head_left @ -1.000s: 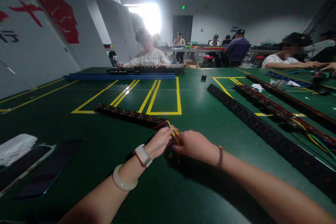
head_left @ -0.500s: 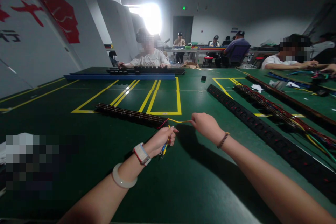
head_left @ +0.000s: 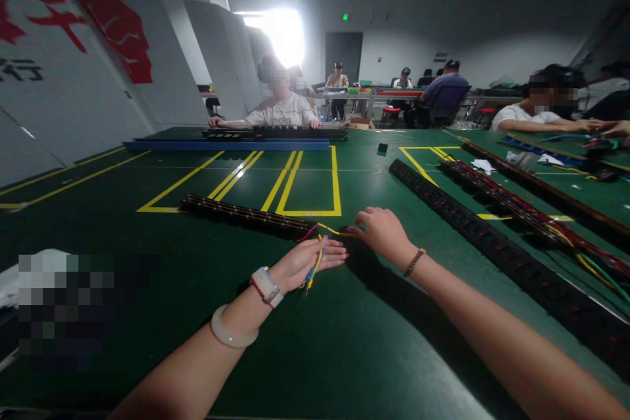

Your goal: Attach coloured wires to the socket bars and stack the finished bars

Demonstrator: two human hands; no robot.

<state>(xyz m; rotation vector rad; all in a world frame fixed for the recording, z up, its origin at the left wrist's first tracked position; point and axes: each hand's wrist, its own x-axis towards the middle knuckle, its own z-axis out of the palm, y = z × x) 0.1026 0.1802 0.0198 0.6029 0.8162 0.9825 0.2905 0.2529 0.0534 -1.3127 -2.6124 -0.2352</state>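
Left hand: I see fingers stretched flat, wires across them.
Right hand: fingers pinch yellow wire.

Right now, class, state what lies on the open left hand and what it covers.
Thin blue and yellow wires lie across the left hand, ends hanging past its edge. The patch of green table under it is covered, unseen.

Wires run from left hand to right hand; strip behind (on table).
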